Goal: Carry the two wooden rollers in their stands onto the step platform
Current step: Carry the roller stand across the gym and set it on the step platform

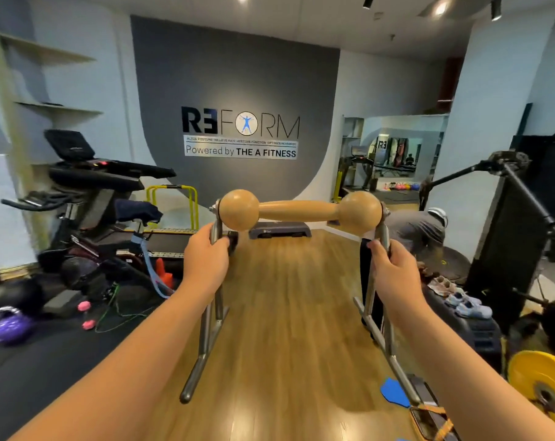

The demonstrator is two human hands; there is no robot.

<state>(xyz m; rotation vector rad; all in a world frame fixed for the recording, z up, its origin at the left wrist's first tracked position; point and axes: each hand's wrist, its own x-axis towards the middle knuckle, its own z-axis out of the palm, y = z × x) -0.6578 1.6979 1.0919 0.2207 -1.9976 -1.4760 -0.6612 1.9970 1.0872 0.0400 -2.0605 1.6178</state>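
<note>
Wooden roller (297, 210) in steel stand (213, 310), both hands (206, 261) (394, 272) wrapped round uprights; keep level, head for step platform (281, 230) at 12 o'clock.

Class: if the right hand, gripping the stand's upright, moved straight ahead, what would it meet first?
Likely the crouched person just beyond the right hand; depth is unclear, so it may pass left toward the step platform.
</note>
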